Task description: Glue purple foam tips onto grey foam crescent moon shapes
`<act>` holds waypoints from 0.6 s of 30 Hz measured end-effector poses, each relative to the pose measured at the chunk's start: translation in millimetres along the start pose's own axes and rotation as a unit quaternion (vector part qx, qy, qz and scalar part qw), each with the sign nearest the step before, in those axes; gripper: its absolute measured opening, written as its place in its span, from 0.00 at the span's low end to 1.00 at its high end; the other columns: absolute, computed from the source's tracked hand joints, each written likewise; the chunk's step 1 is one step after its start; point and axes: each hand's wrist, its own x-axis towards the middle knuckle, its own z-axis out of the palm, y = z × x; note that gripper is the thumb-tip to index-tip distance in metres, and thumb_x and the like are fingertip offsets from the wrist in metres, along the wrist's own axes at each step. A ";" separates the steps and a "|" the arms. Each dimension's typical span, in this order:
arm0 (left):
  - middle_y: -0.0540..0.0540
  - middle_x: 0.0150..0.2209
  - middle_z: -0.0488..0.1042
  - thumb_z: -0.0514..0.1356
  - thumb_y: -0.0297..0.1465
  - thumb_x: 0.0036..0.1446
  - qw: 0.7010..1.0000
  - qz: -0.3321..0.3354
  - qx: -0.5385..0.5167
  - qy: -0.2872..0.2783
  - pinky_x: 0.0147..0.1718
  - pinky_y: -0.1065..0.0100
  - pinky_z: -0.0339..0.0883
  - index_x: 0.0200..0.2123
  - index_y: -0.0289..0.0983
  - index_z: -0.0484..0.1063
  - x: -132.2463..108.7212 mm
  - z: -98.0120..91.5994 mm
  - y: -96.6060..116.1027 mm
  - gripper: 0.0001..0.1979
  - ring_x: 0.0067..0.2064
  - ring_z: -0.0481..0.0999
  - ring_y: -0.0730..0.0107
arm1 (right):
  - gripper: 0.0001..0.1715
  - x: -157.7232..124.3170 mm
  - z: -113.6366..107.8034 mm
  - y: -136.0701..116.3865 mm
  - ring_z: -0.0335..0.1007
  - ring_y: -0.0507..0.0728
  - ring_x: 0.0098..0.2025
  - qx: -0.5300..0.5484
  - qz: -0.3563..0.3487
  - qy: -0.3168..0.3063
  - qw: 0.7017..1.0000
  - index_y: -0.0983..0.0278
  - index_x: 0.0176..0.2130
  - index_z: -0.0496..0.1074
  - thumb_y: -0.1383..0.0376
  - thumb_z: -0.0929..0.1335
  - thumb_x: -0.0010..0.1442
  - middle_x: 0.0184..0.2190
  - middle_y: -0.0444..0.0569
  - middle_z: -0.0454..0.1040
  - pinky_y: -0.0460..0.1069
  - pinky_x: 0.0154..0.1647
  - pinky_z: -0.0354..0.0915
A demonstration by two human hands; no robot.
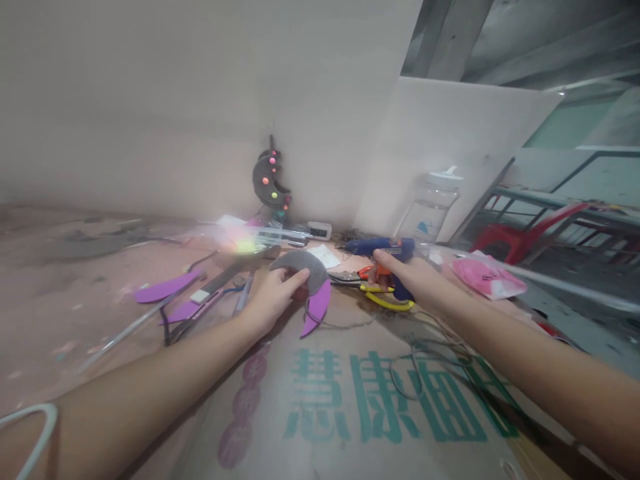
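Observation:
My left hand (273, 298) grips a crescent-shaped foam piece (313, 283), grey on its upper side and purple on its lower tip, holding it on the cardboard sheet (360, 400). My right hand (413, 277) is wrapped round the handle of a blue glue gun (380, 247), whose nozzle points left toward the crescent. The gun's cord trails over the cardboard toward me.
Purple foam crescents (167, 288) lie at the left with rods and tools. Pliers with yellow handles (385, 298) lie by the gun. A pink bag (487, 278), a clear water jug (433, 207) and a decorated grey crescent (270, 180) on the wall stand behind.

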 end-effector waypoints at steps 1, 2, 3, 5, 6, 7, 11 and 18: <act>0.51 0.21 0.69 0.63 0.43 0.47 1.000 -0.001 -0.001 0.002 0.25 0.71 0.58 0.24 0.34 0.69 0.1 0.0 -0.1 0.16 0.24 0.66 0.73 | 0.29 7.2 -3.2 -1.6 0.67 0.52 0.21 -0.043 -0.005 -0.018 0.999 0.65 0.25 0.74 0.44 0.63 0.58 0.24 0.51 0.76 0.45 0.21 0.62; 0.51 0.21 0.69 0.63 0.43 0.47 1.000 -0.003 -0.002 0.004 0.25 0.71 0.58 0.24 0.34 0.69 0.1 0.1 -0.3 0.16 0.24 0.66 0.73 | 0.28 15.4 -6.3 -2.6 0.69 0.52 0.23 -0.089 -0.008 -0.025 0.996 0.65 0.26 0.75 0.45 0.64 0.58 0.23 0.50 0.76 0.45 0.22 0.62; 0.51 0.21 0.69 0.63 0.43 0.47 1.000 -0.007 -0.004 0.006 0.25 0.71 0.58 0.24 0.34 0.69 0.0 0.4 -0.4 0.17 0.24 0.66 0.74 | 0.26 24.6 -8.9 -2.7 0.71 0.53 0.24 -0.127 -0.010 -0.021 0.992 0.64 0.29 0.77 0.46 0.65 0.57 0.23 0.49 0.77 0.45 0.23 0.63; 0.51 0.21 0.69 0.64 0.43 0.46 1.000 -0.019 -0.013 0.010 0.25 0.71 0.58 0.25 0.34 0.68 -0.7 1.4 -0.4 0.17 0.24 0.66 0.74 | 0.20 44.1 -11.7 -0.4 0.74 0.55 0.30 -0.169 -0.015 0.007 0.985 0.64 0.36 0.77 0.50 0.68 0.56 0.29 0.49 0.79 0.45 0.28 0.66; 0.51 0.21 0.68 0.64 0.43 0.45 0.999 -0.024 -0.019 0.012 0.25 0.72 0.58 0.25 0.34 0.68 -1.2 2.1 -0.2 0.17 0.24 0.66 0.74 | 0.19 53.8 -11.6 2.3 0.75 0.56 0.34 -0.185 -0.015 0.015 0.983 0.63 0.39 0.77 0.53 0.69 0.55 0.33 0.49 0.80 0.46 0.32 0.67; 0.52 0.21 0.68 0.64 0.43 0.45 0.999 -0.029 -0.027 0.014 0.24 0.72 0.57 0.25 0.34 0.68 -1.8 3.0 0.2 0.17 0.23 0.66 0.74 | 0.18 63.2 -10.5 6.0 0.75 0.56 0.37 -0.201 -0.012 0.020 0.979 0.63 0.41 0.77 0.54 0.70 0.55 0.36 0.49 0.80 0.46 0.35 0.67; 0.53 0.20 0.66 0.65 0.42 0.43 0.998 -0.038 -0.049 0.018 0.23 0.73 0.56 0.24 0.35 0.66 -4.4 5.7 2.3 0.17 0.23 0.64 0.76 | 0.18 94.0 0.4 28.5 0.73 0.56 0.34 -0.226 0.011 0.010 0.974 0.67 0.41 0.77 0.57 0.69 0.55 0.34 0.50 0.79 0.46 0.32 0.66; 0.52 0.19 0.66 0.65 0.43 0.42 0.998 -0.036 -0.037 0.028 0.23 0.72 0.56 0.22 0.35 0.66 -5.2 6.6 6.7 0.18 0.22 0.64 0.75 | 0.21 109.9 4.2 50.5 0.73 0.58 0.37 -0.254 0.000 0.012 0.967 0.69 0.43 0.75 0.55 0.69 0.57 0.37 0.54 0.79 0.47 0.36 0.65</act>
